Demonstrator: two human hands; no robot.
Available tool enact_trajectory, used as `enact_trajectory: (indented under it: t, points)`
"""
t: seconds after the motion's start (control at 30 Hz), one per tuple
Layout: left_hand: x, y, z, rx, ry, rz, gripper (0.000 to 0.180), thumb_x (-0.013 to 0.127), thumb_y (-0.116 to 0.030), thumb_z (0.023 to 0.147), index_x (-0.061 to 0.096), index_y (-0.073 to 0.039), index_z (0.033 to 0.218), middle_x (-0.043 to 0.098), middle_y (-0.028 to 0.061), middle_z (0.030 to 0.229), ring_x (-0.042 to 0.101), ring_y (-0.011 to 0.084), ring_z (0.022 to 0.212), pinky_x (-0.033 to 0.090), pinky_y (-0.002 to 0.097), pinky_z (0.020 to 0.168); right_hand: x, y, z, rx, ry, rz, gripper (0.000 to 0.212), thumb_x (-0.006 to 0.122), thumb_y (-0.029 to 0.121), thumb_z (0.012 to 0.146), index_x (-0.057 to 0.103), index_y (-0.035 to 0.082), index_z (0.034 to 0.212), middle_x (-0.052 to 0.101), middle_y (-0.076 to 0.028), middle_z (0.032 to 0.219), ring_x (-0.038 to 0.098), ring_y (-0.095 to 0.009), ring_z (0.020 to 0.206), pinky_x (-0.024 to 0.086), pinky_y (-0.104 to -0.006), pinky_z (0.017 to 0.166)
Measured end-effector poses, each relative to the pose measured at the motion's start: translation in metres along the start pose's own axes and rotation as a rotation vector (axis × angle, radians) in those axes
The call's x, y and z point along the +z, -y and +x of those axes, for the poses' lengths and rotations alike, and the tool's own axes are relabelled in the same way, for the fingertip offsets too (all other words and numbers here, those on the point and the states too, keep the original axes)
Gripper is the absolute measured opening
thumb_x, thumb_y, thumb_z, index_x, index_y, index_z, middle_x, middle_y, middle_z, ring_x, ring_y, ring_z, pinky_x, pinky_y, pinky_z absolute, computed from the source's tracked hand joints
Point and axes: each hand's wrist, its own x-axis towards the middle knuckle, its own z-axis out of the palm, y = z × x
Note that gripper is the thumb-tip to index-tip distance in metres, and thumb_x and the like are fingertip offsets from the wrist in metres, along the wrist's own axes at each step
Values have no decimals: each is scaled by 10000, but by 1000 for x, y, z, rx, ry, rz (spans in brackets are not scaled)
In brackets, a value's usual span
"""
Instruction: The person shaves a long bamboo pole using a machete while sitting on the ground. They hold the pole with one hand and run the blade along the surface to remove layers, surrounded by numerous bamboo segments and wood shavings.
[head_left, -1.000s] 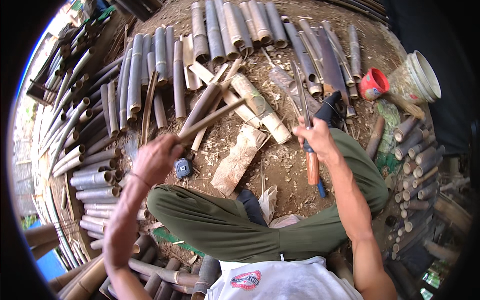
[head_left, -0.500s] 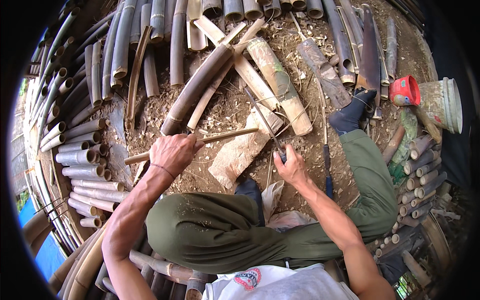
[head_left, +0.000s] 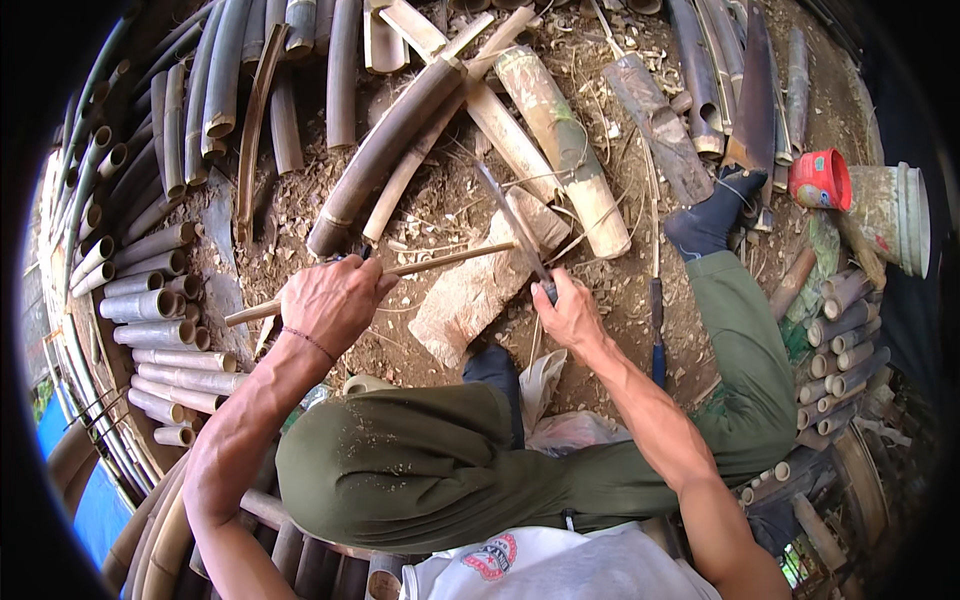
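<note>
My left hand (head_left: 335, 305) is closed around a thin bamboo strip (head_left: 450, 259), which slants across in front of me with its right end higher. In my right hand (head_left: 572, 312) I grip a knife (head_left: 508, 212) by its dark handle, the long narrow blade pointing up and to the left. The strip's right end lies close beside the blade; whether they touch I cannot tell. Beneath both is a pale, rough-cut wooden block (head_left: 455, 310) on the ground, near my dark-covered foot (head_left: 492, 375).
Dark bamboo pieces (head_left: 385, 150) and a thicker peeled pole (head_left: 565, 150) lie ahead. Stacked bamboo tubes (head_left: 150, 305) line the left, with more (head_left: 850, 340) at right. A saw (head_left: 753, 110), red container (head_left: 820, 180), pale bucket (head_left: 890, 215) and blue-handled tool (head_left: 657, 335) are rightward.
The view has shifted slightly. My right hand has brought the knife blade left, nearer the strip's right end. My left hand keeps its hold on the strip.
</note>
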Motion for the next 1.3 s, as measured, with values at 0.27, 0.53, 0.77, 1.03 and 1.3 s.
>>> enact_trajectory:
  t: [0.27,0.53,0.77,1.03,1.3]
  points:
    - [20,-3,-24,51,-123,32,106,573,-263,920,586,-159,935,518,92,849,622,304,724,488,445,589,-7,5,-9,-23,-64,26,312,556,310,942,534,0,944,614,-157,673,641,-320,585,506,-422,532]
    - [19,-9,-31,136,-110,-6,122,589,-269,916,574,-152,947,525,89,838,644,294,720,488,439,571,6,-1,1,9,-15,-43,317,573,313,931,551,-2,956,621,-167,700,629,-329,557,491,-435,502]
    - [21,13,-14,18,50,-960,357,548,-299,985,514,-46,1235,517,-2,729,501,112,590,455,312,511,-10,14,-15,51,-195,253,320,601,310,922,555,-5,950,602,-101,665,608,-227,572,474,-357,519]
    - [46,-35,30,99,-464,-1894,264,589,-90,945,571,-45,1204,653,134,1102,651,249,1054,558,416,941,-14,5,-28,53,-207,140,289,634,274,898,567,-6,923,631,-150,709,635,-260,607,501,-385,576]
    - [94,-47,24,12,-496,-1764,164,609,-46,934,564,-16,1088,624,100,1094,615,178,1041,521,299,910,-8,12,-23,89,-46,31,280,592,277,922,535,5,962,626,-175,726,650,-311,621,511,-424,563]
